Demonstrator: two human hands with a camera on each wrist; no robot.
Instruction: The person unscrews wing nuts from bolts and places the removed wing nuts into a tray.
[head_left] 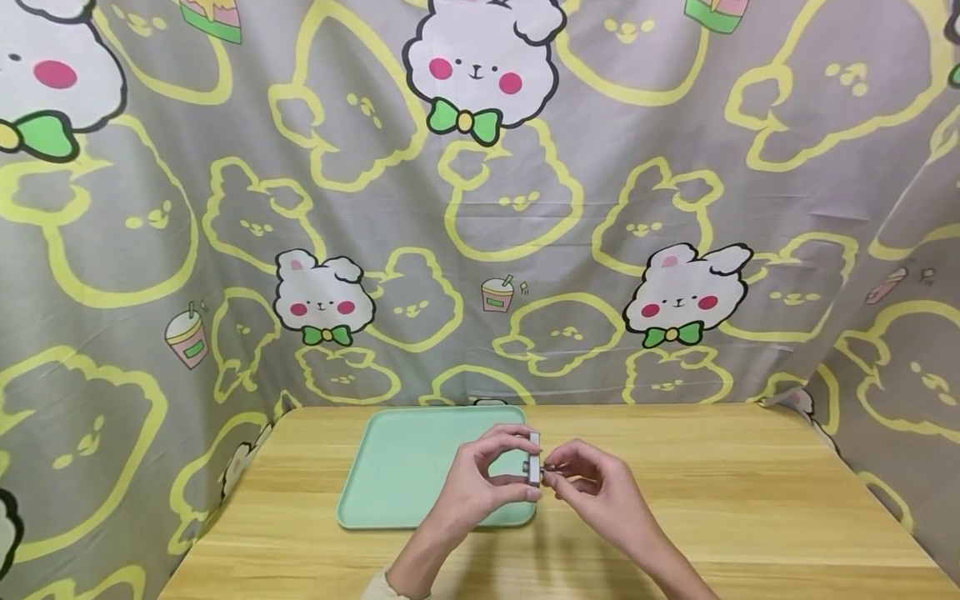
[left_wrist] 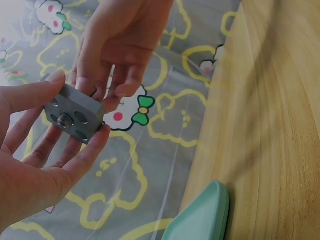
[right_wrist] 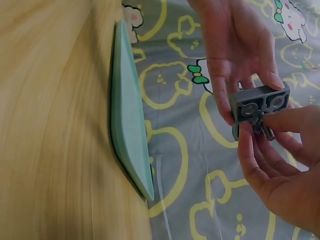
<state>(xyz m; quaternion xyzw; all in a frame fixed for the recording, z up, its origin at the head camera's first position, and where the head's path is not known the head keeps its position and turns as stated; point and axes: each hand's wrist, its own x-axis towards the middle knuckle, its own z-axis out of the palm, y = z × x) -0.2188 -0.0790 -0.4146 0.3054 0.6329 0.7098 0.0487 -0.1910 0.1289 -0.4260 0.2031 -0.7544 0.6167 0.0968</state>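
A small grey rectangular block [head_left: 534,458] is held upright above the table, near the tray's right edge. My left hand [head_left: 480,475] grips it by its two ends between thumb and fingers. In the left wrist view the block [left_wrist: 75,114] shows round recesses and a metal stud at its centre. On the opposite face, in the right wrist view, the block [right_wrist: 259,107] has round recesses and a small metal part at the middle. My right hand [head_left: 600,492] pinches that small part with thumb and fingertips; the fingers partly hide it.
A mint green tray [head_left: 397,467] lies on the wooden table [head_left: 720,483], under and left of the left hand. A grey patterned cloth [head_left: 525,208] hangs behind the table and along both sides.
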